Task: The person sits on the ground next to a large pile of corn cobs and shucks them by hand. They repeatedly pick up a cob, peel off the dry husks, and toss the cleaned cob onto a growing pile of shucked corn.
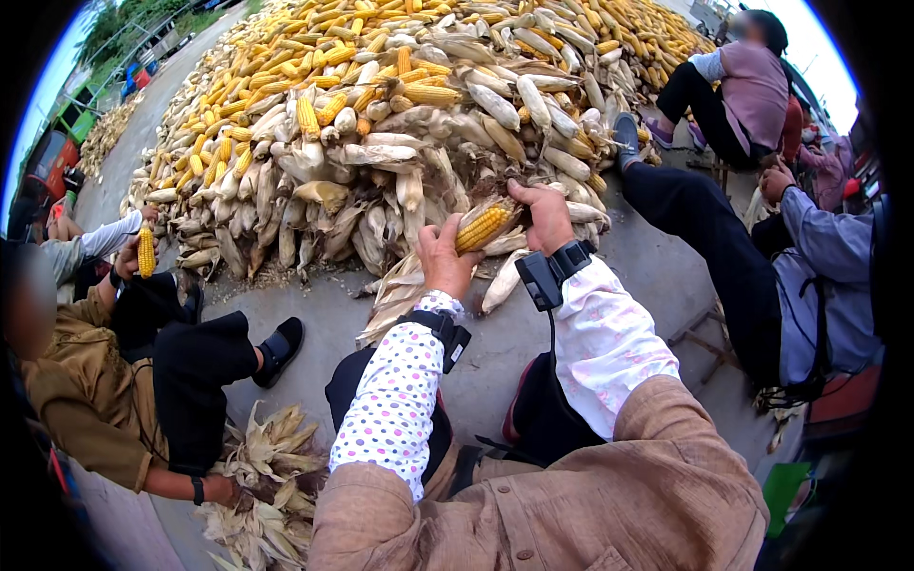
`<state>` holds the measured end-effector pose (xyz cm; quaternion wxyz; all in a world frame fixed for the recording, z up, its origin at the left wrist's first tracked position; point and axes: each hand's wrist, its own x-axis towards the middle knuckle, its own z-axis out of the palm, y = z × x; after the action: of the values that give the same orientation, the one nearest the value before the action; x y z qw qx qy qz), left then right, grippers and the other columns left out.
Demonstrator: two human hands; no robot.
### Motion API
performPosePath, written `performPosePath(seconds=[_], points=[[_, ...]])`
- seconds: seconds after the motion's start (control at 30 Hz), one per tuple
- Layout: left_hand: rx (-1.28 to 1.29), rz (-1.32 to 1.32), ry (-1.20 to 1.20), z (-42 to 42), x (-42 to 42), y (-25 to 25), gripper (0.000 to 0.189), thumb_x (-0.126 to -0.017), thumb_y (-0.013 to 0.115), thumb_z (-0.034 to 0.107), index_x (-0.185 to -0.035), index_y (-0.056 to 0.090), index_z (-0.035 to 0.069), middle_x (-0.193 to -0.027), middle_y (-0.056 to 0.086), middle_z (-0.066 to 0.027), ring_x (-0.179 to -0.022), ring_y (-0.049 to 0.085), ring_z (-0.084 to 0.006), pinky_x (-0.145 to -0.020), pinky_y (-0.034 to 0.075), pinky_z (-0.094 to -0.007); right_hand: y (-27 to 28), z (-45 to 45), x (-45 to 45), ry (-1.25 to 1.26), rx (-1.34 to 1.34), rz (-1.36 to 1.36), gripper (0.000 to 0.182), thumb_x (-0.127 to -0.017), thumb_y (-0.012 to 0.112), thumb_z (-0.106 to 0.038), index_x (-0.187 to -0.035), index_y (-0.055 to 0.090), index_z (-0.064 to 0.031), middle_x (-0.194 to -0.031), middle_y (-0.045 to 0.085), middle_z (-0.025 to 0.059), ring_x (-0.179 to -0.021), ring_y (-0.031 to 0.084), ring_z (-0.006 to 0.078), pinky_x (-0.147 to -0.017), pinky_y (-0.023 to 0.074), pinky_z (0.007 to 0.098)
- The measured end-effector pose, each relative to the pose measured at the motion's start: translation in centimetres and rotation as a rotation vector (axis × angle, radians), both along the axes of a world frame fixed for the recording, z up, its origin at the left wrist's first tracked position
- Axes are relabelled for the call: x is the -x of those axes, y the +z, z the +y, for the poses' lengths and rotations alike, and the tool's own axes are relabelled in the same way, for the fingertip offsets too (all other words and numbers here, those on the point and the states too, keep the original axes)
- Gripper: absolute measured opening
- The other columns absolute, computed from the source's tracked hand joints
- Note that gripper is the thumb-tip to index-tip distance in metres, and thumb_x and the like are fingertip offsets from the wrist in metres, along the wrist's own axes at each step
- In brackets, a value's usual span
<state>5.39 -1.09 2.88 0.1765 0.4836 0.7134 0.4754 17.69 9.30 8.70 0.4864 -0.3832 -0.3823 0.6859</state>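
Between my hands is an ear of corn (483, 227), its yellow kernels bared on the near side and dry husk still around its far side and tip. My left hand (446, 258) grips the lower end. My right hand (544, 216) pinches the husk and dark silk at the upper end, with thumb and fingers closed on it. Beyond rises a large heap of corn (400, 153), husked yellow ears on top and pale unhusked ears along the near face. Dry husks (394, 296) lie below and left of my left hand, and an unhusked ear (503, 282) rests on the concrete under my right.
A co-worker (93, 385) sits at the left, holding a bared ear (146, 252), beside a pile of stripped husks (268, 492). At the right sits another person (821, 271), one leg stretched toward the heap. A further person (753, 93) sits beyond. A low wooden frame (707, 342) stands at right.
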Motion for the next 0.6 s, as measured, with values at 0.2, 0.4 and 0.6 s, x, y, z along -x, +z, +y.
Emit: performPosePath(seconds=[0.2,0.4,0.6], points=[[-0.171,-0.094,-0.025,1.5,-0.2,-3.4,0.074,-0.055,0.081,0.007,-0.121,0.05,0.017,-0.105,0.041,-0.0137,-0.101,0.044,-0.033,-0.09,0.038,-0.0397,0.1,-1.3,1.1,0.177,0.201,0.266,0.027,-0.083,0.062,-0.014,-0.102,0.058,0.0048,-0.096,0.064,0.0134,-0.088,0.061,0.0255,-0.083,0.0475,0.0378],[-0.25,-0.863,-0.312,1.0,-0.6,0.3,0.075,-0.062,0.084,0.018,-0.121,0.041,0.003,-0.116,0.048,-0.0106,-0.106,0.049,-0.0204,-0.092,0.04,-0.0312,0.2,-1.3,1.1,0.316,0.32,0.355,0.034,-0.089,0.055,-0.021,-0.115,0.053,0.0009,-0.111,0.06,0.014,-0.102,0.057,0.0273,-0.091,0.0444,0.0418],[-0.195,-0.919,-0.213,0.7,0.2,1.2,0.052,-0.08,0.071,0.03,-0.116,0.047,0.0,-0.1,0.058,-0.0053,-0.087,0.055,-0.0121,-0.077,0.046,-0.0254,-1.3,-1.4,2.0,0.281,0.38,0.281,0.034,-0.091,0.051,-0.025,-0.115,0.053,0.0,-0.112,0.059,0.0145,-0.102,0.056,0.0289,-0.092,0.0425,0.044]])
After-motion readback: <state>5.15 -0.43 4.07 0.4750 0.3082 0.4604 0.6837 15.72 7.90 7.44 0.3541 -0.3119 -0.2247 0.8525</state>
